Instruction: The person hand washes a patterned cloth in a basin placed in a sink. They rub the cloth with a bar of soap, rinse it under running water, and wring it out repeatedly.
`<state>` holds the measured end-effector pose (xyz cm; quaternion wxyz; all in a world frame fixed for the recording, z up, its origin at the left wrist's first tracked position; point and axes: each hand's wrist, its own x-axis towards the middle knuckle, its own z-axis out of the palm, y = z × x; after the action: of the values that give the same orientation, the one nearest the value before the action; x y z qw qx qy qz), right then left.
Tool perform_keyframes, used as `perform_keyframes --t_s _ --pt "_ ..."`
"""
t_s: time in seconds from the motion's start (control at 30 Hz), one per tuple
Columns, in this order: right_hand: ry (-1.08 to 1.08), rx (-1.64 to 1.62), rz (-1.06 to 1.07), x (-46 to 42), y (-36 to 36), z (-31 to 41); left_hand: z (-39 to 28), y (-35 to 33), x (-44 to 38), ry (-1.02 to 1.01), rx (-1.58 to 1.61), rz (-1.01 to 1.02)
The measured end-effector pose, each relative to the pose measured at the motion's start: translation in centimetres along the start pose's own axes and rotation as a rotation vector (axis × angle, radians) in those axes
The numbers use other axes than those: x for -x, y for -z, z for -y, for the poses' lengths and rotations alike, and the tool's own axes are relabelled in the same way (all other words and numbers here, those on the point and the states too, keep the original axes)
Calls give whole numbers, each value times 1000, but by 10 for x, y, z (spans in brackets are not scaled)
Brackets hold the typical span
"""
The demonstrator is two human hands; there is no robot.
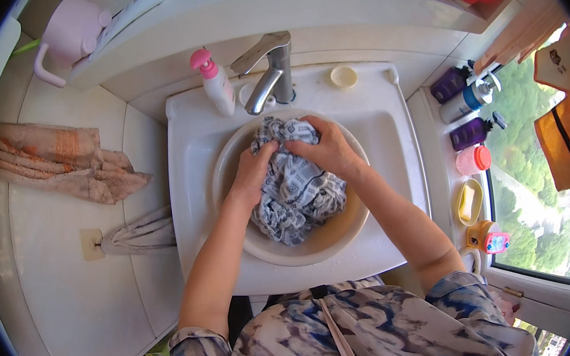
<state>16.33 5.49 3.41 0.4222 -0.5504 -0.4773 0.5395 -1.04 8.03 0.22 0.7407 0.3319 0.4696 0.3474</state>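
Note:
A wet-looking, bunched cloth with a black-and-white print (294,187) lies in a round, light plastic basin (294,257), which stands in the white sink (391,139). My left hand (255,171) grips the upper left of the cloth, thumb on top. On its upper right, my right hand (328,148) holds a fold, with its thumb close to the left one. Some of my fingers are hidden under or behind the fabric. Yellowish water or the basin's bottom shows at the lower right. The metal faucet (273,76) stands behind the basin, its spout above the rim.
A pink-topped pump bottle (218,88) and a small round dish (343,77) stand on the sink's back ledge. Towels (61,161) hang at left. Along the windowsill at right are several bottles, a pink jar (473,159) and a soap dish (470,203). A shelf (266,9) runs above the faucet.

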Motion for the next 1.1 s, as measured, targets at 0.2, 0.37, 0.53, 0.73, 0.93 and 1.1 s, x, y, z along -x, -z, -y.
perform_keyframes --t_s 0.2,0.37,0.53,0.73,0.93,1.1 --pt "358 434 95 58 14 -3 -18 15 62 -295 -735 192" --pt "474 956 109 93 10 -31 -8 31 94 -487 -1415 240" --pt "404 1049 144 76 8 -36 20 21 90 -345 -1305 57" --pt "179 1291 269 26 -35 -67 49 -4 39 -38 -1545 12" --pt "-38 1308 241 -32 -54 -91 51 24 -31 -87 -1860 129" --pt "-157 1182 155 -28 -54 -84 53 21 -39 -126 -1677 -92"
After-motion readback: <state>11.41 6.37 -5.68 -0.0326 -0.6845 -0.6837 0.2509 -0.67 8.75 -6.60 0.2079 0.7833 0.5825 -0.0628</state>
